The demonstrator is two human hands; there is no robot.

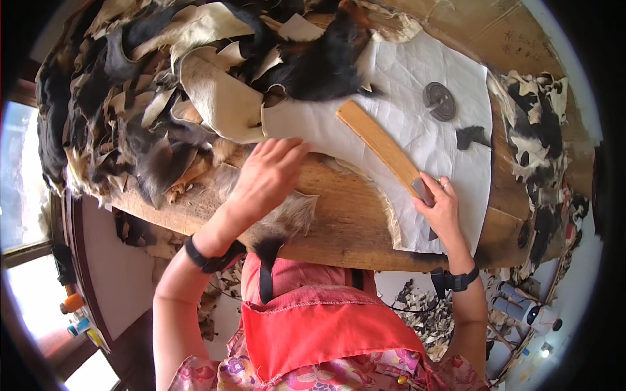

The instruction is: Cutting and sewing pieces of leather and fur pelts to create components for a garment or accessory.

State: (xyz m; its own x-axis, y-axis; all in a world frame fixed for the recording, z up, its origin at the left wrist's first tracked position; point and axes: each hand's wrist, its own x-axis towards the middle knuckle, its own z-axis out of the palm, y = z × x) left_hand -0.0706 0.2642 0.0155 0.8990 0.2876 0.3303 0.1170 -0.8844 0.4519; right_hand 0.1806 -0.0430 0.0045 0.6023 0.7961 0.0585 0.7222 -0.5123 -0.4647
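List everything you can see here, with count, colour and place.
Wooden strip: one, tan, grey near end, over the sheet
White sheet: one, white, on the table
Slotted disc: one, grey, on the sheet
Small fur scrap: one, dark, below the disc
Fur pieces: many, mixed black, brown and cream, heaped left and top
Spotted fur: uncountable, black and white, far right
Table: one, brown, centre
Floor scraps: many, mixed, beyond the near edge
Apron: one, red, bottom centre
Wristbands: two, black, one per wrist
Left hand: one, bare, left of centre
Right hand: one, bare, gripping the strip
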